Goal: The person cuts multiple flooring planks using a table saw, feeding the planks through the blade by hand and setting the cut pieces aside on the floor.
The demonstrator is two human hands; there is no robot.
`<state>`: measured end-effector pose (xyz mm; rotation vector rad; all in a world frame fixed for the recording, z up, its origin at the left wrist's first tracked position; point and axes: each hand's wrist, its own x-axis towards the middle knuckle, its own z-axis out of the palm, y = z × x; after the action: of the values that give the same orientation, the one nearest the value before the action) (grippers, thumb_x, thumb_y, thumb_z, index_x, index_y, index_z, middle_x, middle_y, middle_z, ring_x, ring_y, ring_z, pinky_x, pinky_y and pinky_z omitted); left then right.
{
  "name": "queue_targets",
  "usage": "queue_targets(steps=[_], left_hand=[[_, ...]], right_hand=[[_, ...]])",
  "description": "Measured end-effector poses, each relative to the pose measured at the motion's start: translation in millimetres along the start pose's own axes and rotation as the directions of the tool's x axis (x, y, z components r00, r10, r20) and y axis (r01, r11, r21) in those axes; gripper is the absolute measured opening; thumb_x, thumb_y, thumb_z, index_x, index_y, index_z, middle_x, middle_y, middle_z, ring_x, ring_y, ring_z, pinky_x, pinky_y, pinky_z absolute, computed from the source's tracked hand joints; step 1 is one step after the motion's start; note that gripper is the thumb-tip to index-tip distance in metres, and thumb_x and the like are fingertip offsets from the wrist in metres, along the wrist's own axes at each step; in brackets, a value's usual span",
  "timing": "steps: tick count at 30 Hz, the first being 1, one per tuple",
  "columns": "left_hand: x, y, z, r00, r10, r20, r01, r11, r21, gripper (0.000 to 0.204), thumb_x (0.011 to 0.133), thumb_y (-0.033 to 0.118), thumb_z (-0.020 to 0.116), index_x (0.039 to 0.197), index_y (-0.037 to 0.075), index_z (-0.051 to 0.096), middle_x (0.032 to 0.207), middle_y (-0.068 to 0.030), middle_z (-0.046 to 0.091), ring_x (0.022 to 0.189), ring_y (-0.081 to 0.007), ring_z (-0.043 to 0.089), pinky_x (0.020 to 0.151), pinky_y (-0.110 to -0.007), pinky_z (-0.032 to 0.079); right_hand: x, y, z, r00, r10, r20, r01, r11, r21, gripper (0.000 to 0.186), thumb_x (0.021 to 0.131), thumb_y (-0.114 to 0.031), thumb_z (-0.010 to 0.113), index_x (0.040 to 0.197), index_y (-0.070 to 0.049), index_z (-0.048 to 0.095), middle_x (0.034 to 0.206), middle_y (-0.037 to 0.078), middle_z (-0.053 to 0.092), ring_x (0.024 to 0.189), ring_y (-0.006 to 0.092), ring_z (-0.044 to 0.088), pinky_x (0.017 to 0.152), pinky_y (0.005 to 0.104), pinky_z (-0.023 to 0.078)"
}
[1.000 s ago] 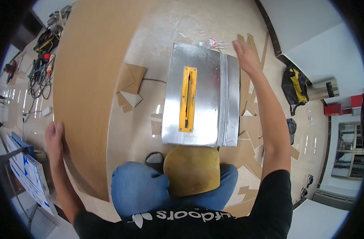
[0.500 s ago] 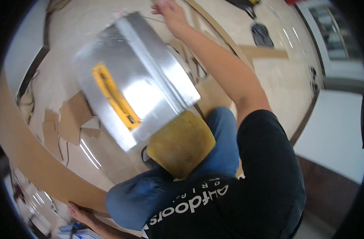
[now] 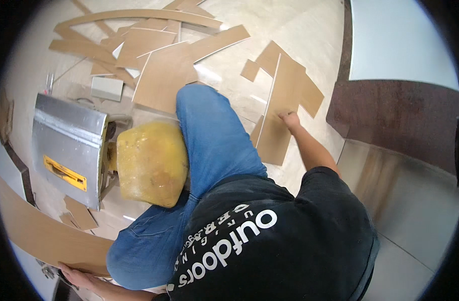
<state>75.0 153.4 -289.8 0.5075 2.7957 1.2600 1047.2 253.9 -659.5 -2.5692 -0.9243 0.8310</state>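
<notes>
Thumb on top, my right hand (image 3: 290,121) grips the right edge of a brown board (image 3: 280,103) with a white left edge, to the right of my knee. At the lower left, my left hand (image 3: 80,279) is closed on the near edge of a long, curved-looking brown board (image 3: 53,236), which runs off to the left. A silver-topped table saw (image 3: 69,135) with a yellow slotted insert (image 3: 65,172) stands left of my legs. Between it and my legs sits a worn yellow block with rounded corners (image 3: 153,163), perhaps a stool seat.
Brown board offcuts (image 3: 164,75) lie piled on the pale tiled floor ahead. A small pale block (image 3: 107,88) rests by the saw. To the right stands a dark brown panel (image 3: 395,115) below a white surface (image 3: 405,40). More brown scraps (image 3: 81,212) lie beneath the saw.
The view has swung right, so the saw now appears farther left. My right hand has gone from beyond the saw to a board on my right. My left hand stays on the long board.
</notes>
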Motion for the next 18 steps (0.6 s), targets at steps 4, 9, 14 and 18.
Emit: queue_targets(steps=[4, 9, 14, 18], left_hand=[[-6.4, 43.6, -20.9, 0.990, 0.139, -0.037, -0.142, 0.986, -0.086, 0.057, 0.096, 0.040, 0.052, 0.130, -0.006, 0.051, 0.131, -0.0164, 0.054, 0.115, -0.0263, 0.053, 0.097, -0.034, 0.042], [10.8, 41.1, -30.1, 0.940, 0.334, 0.068, -0.313, 0.925, -0.214, 0.049, 0.098, 0.032, 0.049, 0.130, -0.005, 0.051, 0.132, -0.0149, 0.053, 0.116, -0.0242, 0.052, 0.098, -0.035, 0.041], [-16.3, 59.2, -17.1, 0.969, 0.246, 0.019, -0.242, 0.961, -0.132, 0.047, 0.098, 0.035, 0.050, 0.121, -0.005, 0.057, 0.116, -0.0115, 0.063, 0.102, -0.0190, 0.057, 0.089, -0.031, 0.044], [-14.8, 29.5, -37.4, 0.973, 0.204, 0.109, -0.184, 0.969, -0.165, 0.050, 0.096, 0.044, 0.052, 0.107, -0.005, 0.061, 0.101, -0.0085, 0.065, 0.089, -0.0158, 0.056, 0.081, -0.029, 0.045]], right_hand=[[-47.2, -67.3, 33.8, 0.932, 0.325, -0.163, -0.356, 0.904, -0.235, 0.086, 0.064, -0.054, 0.078, 0.124, 0.002, 0.052, 0.122, 0.021, 0.056, 0.117, 0.0344, 0.052, 0.098, 0.0431, 0.044], [-54.9, -86.2, -8.7, 0.913, 0.403, -0.068, -0.403, 0.860, -0.314, 0.118, 0.056, -0.065, 0.079, 0.138, 0.005, 0.031, 0.138, 0.027, 0.038, 0.129, 0.0386, 0.038, 0.104, 0.0471, 0.038], [-39.9, -40.4, -2.4, 0.934, 0.356, 0.000, -0.342, 0.898, 0.276, 0.113, 0.061, -0.034, 0.088, 0.136, 0.015, 0.019, 0.121, 0.023, 0.055, 0.105, 0.0309, 0.059, 0.091, 0.0421, 0.050], [-37.9, -41.5, -16.5, 0.883, 0.199, 0.425, -0.434, 0.691, 0.578, 0.047, 0.083, -0.016, 0.072, 0.121, 0.006, 0.055, 0.116, 0.016, 0.062, 0.100, 0.0264, 0.061, 0.084, 0.0382, 0.051]])
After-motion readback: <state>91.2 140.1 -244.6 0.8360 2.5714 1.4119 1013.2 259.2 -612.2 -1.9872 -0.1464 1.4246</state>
